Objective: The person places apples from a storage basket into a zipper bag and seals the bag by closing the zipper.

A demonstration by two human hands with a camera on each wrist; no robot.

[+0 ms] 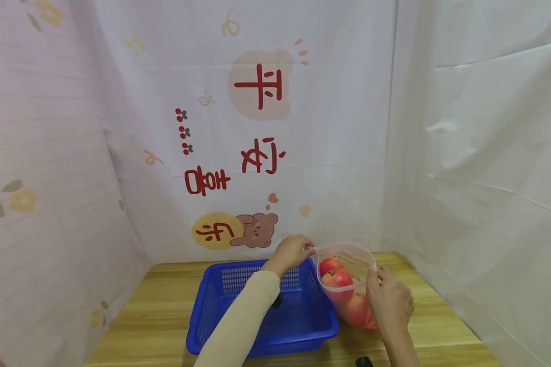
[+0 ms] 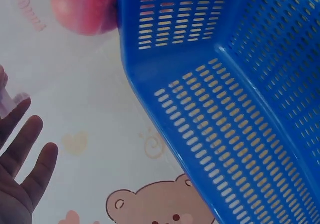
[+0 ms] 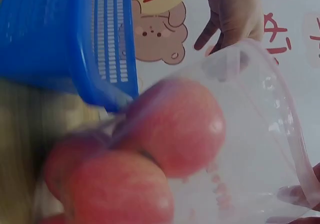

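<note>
A clear plastic bag (image 1: 358, 255) with a pinkish rim holds several red apples (image 1: 337, 279). Its mouth is spread wide at the right end of the blue basket (image 1: 261, 347). With thumb and fingers my left hand (image 1: 295, 252) pinches the bag's rim on the left; in the left wrist view three of its fingers (image 2: 37, 169) stand spread. My right hand (image 1: 389, 298) grips the opposite side of the rim. Through the bag's wall, the right wrist view shows large apples (image 3: 175, 126) crowded together.
The basket has slotted walls and stands on a wood-grain table (image 1: 142, 318). A small black object (image 1: 277, 300) shows beside the left sleeve, and another black object (image 1: 364, 362) lies at the front edge. White printed cloth (image 1: 340, 153) hangs behind and at both sides.
</note>
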